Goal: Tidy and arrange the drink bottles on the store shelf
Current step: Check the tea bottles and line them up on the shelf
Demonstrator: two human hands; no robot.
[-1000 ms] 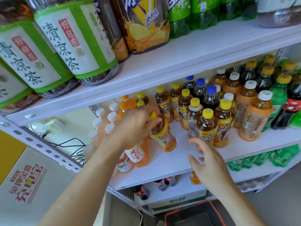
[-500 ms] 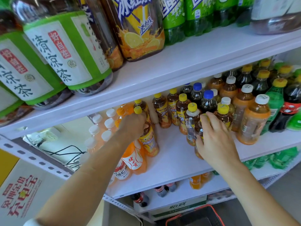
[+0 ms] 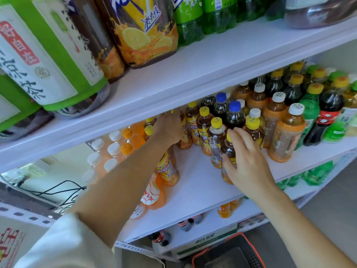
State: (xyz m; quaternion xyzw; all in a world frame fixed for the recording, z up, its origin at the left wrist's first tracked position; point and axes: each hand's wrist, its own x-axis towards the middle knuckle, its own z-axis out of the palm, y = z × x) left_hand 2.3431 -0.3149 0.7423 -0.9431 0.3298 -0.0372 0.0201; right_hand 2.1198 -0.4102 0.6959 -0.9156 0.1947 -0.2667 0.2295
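Right hand (image 3: 247, 165) wraps the front tea bottle (image 3: 228, 149) near the shelf (image 3: 199, 184) edge; left hand (image 3: 169, 130) grips a rear bottle (image 3: 184, 134) deeper in. Best slide both upright into their rows, labels out, without toppling neighbours (image 3: 216, 138).

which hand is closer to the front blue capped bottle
Right. The right hand grips a yellow-capped bottle directly in front of the front blue-capped bottle; the left hand holds a tea bottle further left.

Glossy clear plastic bottles (image 3: 286, 132), smooth matt white shelf (image 3: 199, 182), cloth sleeve (image 3: 63, 246)
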